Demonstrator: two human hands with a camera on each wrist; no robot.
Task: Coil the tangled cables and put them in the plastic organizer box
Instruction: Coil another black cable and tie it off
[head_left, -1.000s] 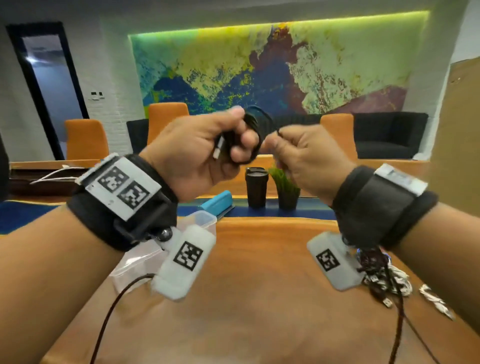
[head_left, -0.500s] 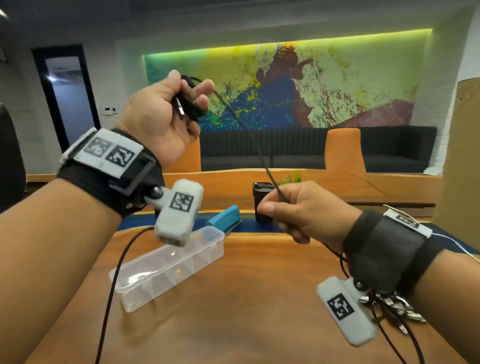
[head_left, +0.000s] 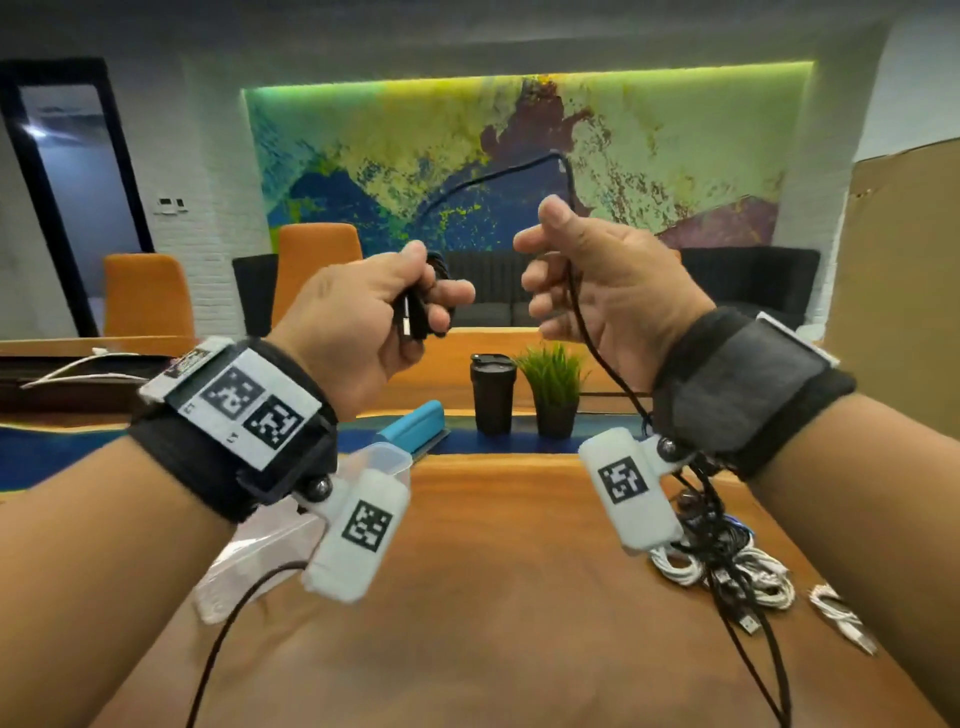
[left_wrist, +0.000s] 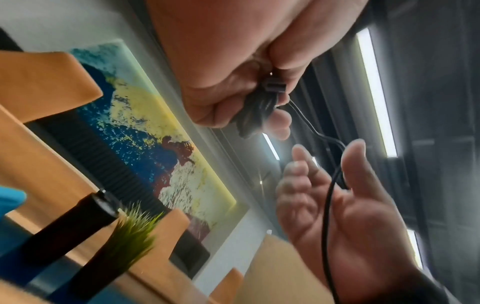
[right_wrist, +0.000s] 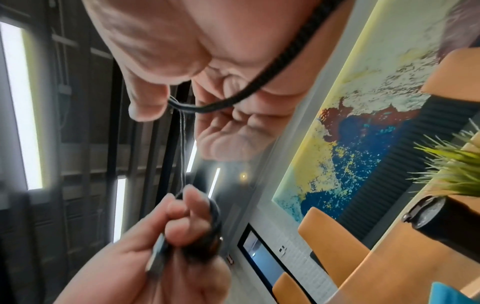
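Observation:
My left hand (head_left: 415, 306) grips a small coil of black cable (head_left: 434, 262) with its USB plug (head_left: 408, 325) sticking out below the thumb. From the coil the black cable (head_left: 483, 179) arcs up and over to my right hand (head_left: 550, 280). It lies across that hand's palm beside the thumb, the fingers loosely spread, and hangs down past the wrist. In the left wrist view the right palm (left_wrist: 358, 216) faces up with the cable over it. A tangled pile of black and white cables (head_left: 727, 561) lies on the table at the right. The clear organizer box (head_left: 387, 457) sits partly hidden behind my left wrist.
A black tumbler (head_left: 492, 395), a small potted plant (head_left: 553, 384) and a blue case (head_left: 415, 423) stand at the table's far side. A loose white cable (head_left: 841, 618) lies at the right edge. A cardboard sheet (head_left: 904, 312) stands at the far right.
My left hand came down from high on the left to chest height. My right hand rose and loosened its pinch. The cable, taut before, now loops slack above the hands.

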